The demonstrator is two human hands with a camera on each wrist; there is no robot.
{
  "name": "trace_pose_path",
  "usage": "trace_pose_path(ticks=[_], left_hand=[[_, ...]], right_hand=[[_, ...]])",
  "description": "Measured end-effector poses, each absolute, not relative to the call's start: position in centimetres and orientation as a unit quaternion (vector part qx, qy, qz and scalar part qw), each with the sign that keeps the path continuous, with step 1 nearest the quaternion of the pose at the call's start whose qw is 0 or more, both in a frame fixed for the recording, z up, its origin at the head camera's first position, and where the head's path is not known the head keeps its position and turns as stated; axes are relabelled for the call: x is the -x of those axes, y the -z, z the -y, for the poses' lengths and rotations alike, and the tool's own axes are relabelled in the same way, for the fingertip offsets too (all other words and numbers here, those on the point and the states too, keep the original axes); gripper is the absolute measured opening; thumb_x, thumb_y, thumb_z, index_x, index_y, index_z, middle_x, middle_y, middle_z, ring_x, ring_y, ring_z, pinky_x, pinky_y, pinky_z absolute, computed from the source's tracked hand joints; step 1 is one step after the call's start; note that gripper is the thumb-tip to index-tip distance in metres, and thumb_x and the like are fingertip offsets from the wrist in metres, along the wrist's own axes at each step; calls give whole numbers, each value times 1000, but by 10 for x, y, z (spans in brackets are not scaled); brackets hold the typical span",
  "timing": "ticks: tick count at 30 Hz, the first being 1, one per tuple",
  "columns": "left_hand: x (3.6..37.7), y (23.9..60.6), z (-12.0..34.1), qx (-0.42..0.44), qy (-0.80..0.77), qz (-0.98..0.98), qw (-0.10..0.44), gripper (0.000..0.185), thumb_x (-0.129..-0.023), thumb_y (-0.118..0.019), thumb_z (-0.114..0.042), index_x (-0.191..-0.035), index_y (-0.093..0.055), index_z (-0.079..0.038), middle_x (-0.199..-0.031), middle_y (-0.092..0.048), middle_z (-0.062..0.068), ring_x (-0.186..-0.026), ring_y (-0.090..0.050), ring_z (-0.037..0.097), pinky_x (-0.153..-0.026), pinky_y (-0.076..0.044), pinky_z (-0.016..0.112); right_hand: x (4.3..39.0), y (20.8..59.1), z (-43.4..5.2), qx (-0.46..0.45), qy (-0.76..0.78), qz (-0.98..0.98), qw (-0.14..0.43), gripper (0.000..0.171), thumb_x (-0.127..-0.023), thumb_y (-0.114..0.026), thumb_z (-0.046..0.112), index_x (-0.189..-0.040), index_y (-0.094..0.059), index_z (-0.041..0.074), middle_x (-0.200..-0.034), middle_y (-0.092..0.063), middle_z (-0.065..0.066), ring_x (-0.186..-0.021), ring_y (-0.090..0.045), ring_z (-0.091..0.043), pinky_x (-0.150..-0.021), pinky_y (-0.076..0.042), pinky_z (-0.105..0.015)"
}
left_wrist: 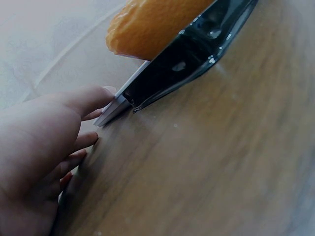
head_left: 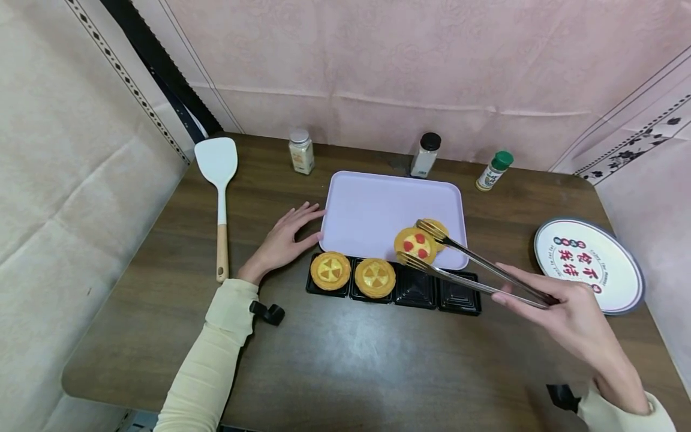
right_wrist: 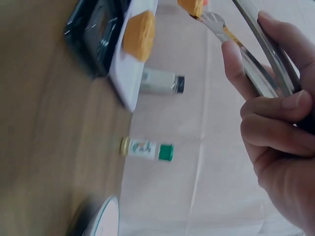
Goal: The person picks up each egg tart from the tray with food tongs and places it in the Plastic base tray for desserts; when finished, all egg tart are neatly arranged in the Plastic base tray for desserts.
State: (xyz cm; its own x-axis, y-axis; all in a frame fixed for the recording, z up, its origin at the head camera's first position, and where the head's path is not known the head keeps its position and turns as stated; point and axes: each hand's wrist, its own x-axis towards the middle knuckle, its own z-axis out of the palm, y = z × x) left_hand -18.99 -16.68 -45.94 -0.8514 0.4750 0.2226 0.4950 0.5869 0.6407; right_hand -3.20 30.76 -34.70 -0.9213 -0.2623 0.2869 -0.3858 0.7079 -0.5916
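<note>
My right hand (head_left: 572,312) grips metal tongs (head_left: 475,257) with fork-shaped tips. Between those tips is a round yellow tart (head_left: 415,243) topped with red pieces, held above the lilac tray (head_left: 372,210), as the right wrist view shows. Behind it another tart (head_left: 438,228) sits on the tray, partly covered by the tongs. My left hand (head_left: 283,240) rests with extended fingers at the tray's left edge; thumb and fingertips touch it. In front lies a black compartmented tray (head_left: 415,288). Its two left compartments hold yellow-topped tarts (head_left: 330,270); the two right ones show their black bottoms.
A white spatula (head_left: 218,165) with a wooden handle lies at the left. Along the back stand a white-capped jar (head_left: 301,153), a black-capped jar (head_left: 424,157) and a green-capped bottle (head_left: 493,172). A printed white plate (head_left: 588,264) is at the right.
</note>
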Motion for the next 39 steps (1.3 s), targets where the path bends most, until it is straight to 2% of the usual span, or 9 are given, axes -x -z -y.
trace_pose_path(ticks=[4,10,16,19,20,25,27,35,39], left_hand=[[191,460,169,270,365,891,18,54,-97,-62,-35,-146,-48,-19,-153,-39,8,-145,-22,26,-118,-10,46],[191,462,171,271,363,891,19,54,-97,-62,-36,-147,-48,-20,-153,-39,7,-146,-22,25,-118,-10,45],[191,460,169,273,364,890,21,54,-97,-62,-35,-147,-48,-18,-153,-39,8,-146,-22,27,-118,-10,46],[191,459,168,274,363,890,22,54,-97,-63,-35,-146,-49,-18,-153,-39,8,-145,-22,27,-118,-10,47],[191,459,168,274,362,891,21,54,-97,-63,-35,-146,-49,-18,-153,-39,8,-145,-22,27,-118,-11,47],[191,459,167,272,362,891,19,54,-97,-63,-36,-146,-49,-18,-152,-39,8,-145,-23,26,-118,-11,46],[192,459,166,273,362,891,19,54,-97,-63,-35,-146,-49,-18,-152,-39,8,-145,-23,26,-118,-11,46],[192,460,166,274,361,891,17,54,-98,-62,-35,-147,-48,-18,-152,-39,8,-146,-22,25,-118,-10,45],[191,461,166,272,360,892,14,54,-98,-61,-37,-147,-48,-19,-153,-39,8,-146,-22,25,-118,-10,45]], right_hand=[[26,351,-317,-179,-331,923,85,55,-76,-84,3,-126,-69,17,-85,-73,11,-35,-25,9,-39,-30,-17],[22,349,-320,-192,-338,919,66,54,-75,-82,-3,-125,-69,13,-89,-74,10,-40,-25,11,-42,-34,-18],[20,355,-324,-225,-351,908,29,55,-77,-80,-4,-128,-66,11,-91,-73,11,-54,-48,2,-53,-42,-16],[19,361,-327,-226,-355,907,21,55,-77,-81,-3,-128,-66,12,-93,-72,12,-53,-43,4,-50,-40,-16],[19,363,-327,-226,-356,907,20,56,-77,-81,-3,-128,-66,12,-93,-72,12,-55,-45,4,-51,-40,-16],[19,368,-329,-235,-355,905,24,56,-76,-82,-3,-128,-67,12,-94,-72,11,-53,-42,5,-48,-38,-15],[19,369,-329,-235,-353,905,23,55,-76,-82,-2,-127,-67,12,-94,-72,11,-50,-36,7,-44,-36,-14],[19,371,-330,-239,-348,906,21,57,-76,-82,-1,-128,-66,13,-94,-71,11,-51,-39,7,-43,-35,-14],[18,369,-329,-209,-348,914,20,57,-75,-84,4,-129,-66,16,-90,-71,12,-47,-32,5,-41,-31,-15]])
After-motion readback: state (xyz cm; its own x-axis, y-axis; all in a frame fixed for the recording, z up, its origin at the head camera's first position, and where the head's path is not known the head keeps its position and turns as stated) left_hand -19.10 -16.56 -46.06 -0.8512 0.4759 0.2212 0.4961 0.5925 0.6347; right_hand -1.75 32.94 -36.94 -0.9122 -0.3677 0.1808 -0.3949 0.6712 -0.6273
